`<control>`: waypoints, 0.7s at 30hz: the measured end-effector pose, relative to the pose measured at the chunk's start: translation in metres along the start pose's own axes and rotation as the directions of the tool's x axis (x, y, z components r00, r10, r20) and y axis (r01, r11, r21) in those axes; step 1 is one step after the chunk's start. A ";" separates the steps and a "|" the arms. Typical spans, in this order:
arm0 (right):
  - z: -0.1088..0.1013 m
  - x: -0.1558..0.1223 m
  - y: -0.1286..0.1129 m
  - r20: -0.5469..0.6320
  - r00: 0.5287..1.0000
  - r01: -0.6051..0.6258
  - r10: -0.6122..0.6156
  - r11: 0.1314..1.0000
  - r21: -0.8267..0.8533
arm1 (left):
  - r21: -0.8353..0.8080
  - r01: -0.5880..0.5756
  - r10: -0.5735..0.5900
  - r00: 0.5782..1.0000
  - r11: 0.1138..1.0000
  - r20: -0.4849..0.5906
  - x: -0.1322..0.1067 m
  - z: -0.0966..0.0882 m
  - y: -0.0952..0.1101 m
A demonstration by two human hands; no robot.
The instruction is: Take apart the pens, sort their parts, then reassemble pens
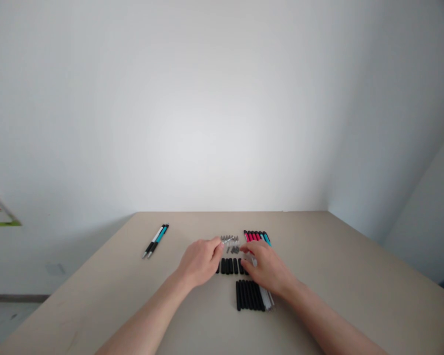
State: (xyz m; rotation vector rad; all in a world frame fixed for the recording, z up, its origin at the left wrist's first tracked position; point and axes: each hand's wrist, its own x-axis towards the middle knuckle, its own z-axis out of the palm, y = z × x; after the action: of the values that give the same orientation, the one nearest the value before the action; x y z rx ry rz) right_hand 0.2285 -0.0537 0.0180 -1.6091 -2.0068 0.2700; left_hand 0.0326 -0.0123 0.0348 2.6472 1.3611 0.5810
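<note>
My left hand (203,257) is closed, with thumb and forefinger pinching a slim silvery pen part (228,240) that points to the right. My right hand (265,264) hovers beside the small springs (235,250), its thumb and fingers apart and nothing visible between them. Behind the springs are a row of silver cone-shaped tips (230,237) and some clear small pieces. Short black grips (229,266) lie in a row between my hands, partly covered by them. Nearer me are longer black tubes (247,295) and thin white refills (267,299), partly hidden under my right hand.
Two assembled pens, one white and black (153,241) and one blue and black (158,240), lie at the left of the beige table (114,296). Several pink barrels (252,236) and blue ones (267,238) lie behind my right hand. A white wall (222,123) borders the table's back edge.
</note>
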 end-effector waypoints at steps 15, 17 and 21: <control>-0.003 -0.001 -0.003 0.081 0.996 0.037 -0.037 0.999 0.002 | 0.038 0.018 -0.018 1.000 0.999 0.023 0.000 0.001 0.000; -0.003 -0.001 -0.004 0.088 0.995 0.041 -0.040 0.999 -0.002 | 0.047 0.026 -0.028 0.999 0.999 0.030 0.000 0.001 -0.001; -0.004 -0.002 -0.005 0.104 0.994 0.038 -0.035 0.999 -0.023 | 0.049 0.038 -0.040 0.998 0.998 0.045 -0.001 0.001 0.000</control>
State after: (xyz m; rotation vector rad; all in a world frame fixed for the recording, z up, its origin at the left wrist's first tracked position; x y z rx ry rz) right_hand 0.2261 -0.0575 0.0230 -1.6016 -2.1229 0.3214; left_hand 0.0330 -0.0130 0.0337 2.6472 1.4277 0.4854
